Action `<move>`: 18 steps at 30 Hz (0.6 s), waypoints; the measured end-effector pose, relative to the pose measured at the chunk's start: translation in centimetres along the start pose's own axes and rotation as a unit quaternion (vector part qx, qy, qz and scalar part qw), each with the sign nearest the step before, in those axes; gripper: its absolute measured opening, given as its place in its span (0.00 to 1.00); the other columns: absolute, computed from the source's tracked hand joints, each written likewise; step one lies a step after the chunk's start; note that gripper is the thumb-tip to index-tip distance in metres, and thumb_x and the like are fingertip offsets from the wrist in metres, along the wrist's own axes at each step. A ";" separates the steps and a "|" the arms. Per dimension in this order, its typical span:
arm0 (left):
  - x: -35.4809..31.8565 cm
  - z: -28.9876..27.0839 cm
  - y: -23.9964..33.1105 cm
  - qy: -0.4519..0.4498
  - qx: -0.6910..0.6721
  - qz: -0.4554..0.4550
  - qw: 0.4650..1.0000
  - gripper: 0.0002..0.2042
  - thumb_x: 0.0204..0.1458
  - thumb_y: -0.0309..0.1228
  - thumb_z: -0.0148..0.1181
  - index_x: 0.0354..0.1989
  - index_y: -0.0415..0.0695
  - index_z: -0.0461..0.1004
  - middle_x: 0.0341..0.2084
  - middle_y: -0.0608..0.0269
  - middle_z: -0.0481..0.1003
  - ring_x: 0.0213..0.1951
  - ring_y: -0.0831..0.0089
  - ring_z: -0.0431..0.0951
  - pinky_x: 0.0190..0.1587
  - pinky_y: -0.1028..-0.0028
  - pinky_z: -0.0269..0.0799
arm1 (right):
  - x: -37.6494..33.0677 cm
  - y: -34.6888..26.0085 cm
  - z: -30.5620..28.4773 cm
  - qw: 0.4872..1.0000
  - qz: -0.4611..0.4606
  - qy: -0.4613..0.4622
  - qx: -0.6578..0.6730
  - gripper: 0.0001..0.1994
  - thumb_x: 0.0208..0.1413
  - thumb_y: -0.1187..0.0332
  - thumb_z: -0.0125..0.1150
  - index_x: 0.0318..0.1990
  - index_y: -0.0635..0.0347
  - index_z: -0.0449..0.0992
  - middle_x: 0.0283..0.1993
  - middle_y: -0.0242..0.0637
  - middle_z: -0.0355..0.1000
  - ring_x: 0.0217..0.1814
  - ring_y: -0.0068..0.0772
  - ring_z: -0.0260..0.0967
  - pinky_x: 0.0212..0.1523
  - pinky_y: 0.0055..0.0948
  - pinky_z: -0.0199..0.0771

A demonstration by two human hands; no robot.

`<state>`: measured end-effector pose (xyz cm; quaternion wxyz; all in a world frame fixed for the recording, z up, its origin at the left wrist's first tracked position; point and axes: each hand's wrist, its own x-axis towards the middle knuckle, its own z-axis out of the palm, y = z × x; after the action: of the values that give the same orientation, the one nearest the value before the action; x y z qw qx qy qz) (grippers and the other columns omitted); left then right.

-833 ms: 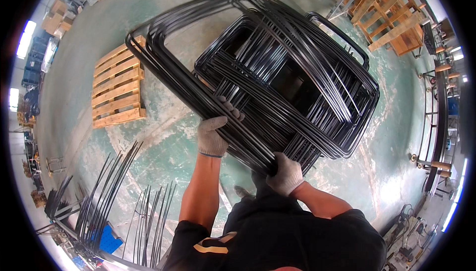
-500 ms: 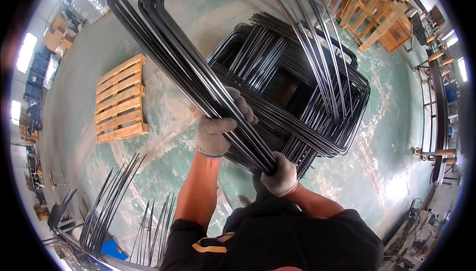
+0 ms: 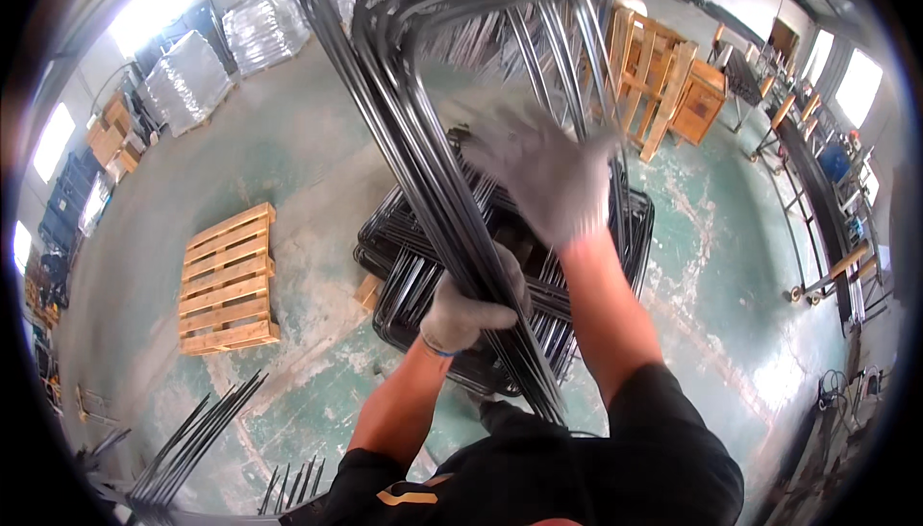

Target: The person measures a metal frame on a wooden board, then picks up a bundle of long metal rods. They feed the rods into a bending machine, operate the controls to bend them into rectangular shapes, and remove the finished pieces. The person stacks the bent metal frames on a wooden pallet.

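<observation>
A bundle of bent black metal frames (image 3: 433, 156) stands tilted before me, its rounded corners toward the top of the view. My left hand (image 3: 471, 313), in a grey knit glove, is closed around the lower part of the bundle's left side. My right hand (image 3: 548, 175), also gloved, is raised inside the frames' outline with its fingers spread, somewhat smeared by motion. It holds nothing; whether it touches a rod I cannot tell. Beneath lies a crisscross stack of similar black frames (image 3: 404, 281), partly hidden by the bundle and my arms.
A wooden pallet (image 3: 228, 281) lies on the green floor at left. Upright black rods (image 3: 197, 439) stand on a rack at lower left. Wooden crates (image 3: 663, 84) are at the far right, and a roller conveyor (image 3: 808, 180) runs along the right. Wrapped loads (image 3: 187, 84) stand far left.
My right hand has let go of the bundle's lower end and moved up and forward, opening. My left hand keeps its grip. The bundle stands steeper, and the view has tilted upward.
</observation>
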<state>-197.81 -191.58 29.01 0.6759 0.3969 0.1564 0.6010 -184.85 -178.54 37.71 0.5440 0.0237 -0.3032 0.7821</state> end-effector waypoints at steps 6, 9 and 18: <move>-5.0 3.1 -2.1 -0.020 0.215 -0.009 0.976 0.25 0.36 0.13 0.72 0.47 0.39 0.76 0.35 0.58 0.80 0.42 0.62 0.84 0.48 0.63 0.81 | 9.9 -0.9 7.4 0.975 0.009 -0.162 0.151 0.55 0.63 0.20 0.38 0.77 0.66 0.58 0.75 0.56 0.63 0.74 0.61 0.63 0.76 0.63 0.61; -7.7 3.3 -2.9 0.039 0.242 0.010 0.969 0.20 0.42 0.15 0.74 0.45 0.39 0.77 0.37 0.62 0.80 0.42 0.66 0.83 0.48 0.66 0.81 | 11.1 2.6 10.3 0.979 -0.037 -0.101 0.171 0.47 0.70 0.26 0.36 0.73 0.63 0.66 0.72 0.52 0.69 0.70 0.56 0.69 0.71 0.58 0.70; -11.2 5.3 -2.1 -0.004 0.187 0.000 0.982 0.19 0.42 0.21 0.75 0.44 0.39 0.77 0.38 0.62 0.78 0.40 0.70 0.80 0.44 0.70 0.77 | 9.7 2.8 14.0 0.995 -0.026 -0.019 0.095 0.28 0.78 0.46 0.42 0.66 0.60 0.73 0.65 0.50 0.75 0.63 0.55 0.75 0.66 0.57 0.76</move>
<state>-195.25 -203.81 27.91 0.5905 0.5190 0.2636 0.5590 -195.31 -178.08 51.42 0.5536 0.0986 -0.2372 0.7922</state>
